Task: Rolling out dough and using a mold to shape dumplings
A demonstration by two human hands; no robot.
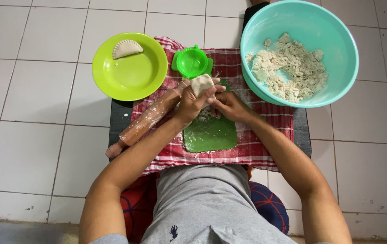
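My left hand (192,103) and my right hand (229,105) meet over a green cutting board (211,135) dusted with flour. Together they hold a flattened round of pale dough (201,84), lifted off the board with its top edge sticking up past my fingers. Just beyond the dough sits a small green plastic dumpling press (192,62), lying open. A wooden rolling pin (146,119), floury, lies slanted to the left of my left hand, near my wrist.
A lime-green plate (134,77) at the left holds one folded half-moon dumpling (127,48). A large teal bowl (338,36) at the right holds crumbly dough. A red checked cloth (265,131) covers a low dark stand on a white tiled floor.
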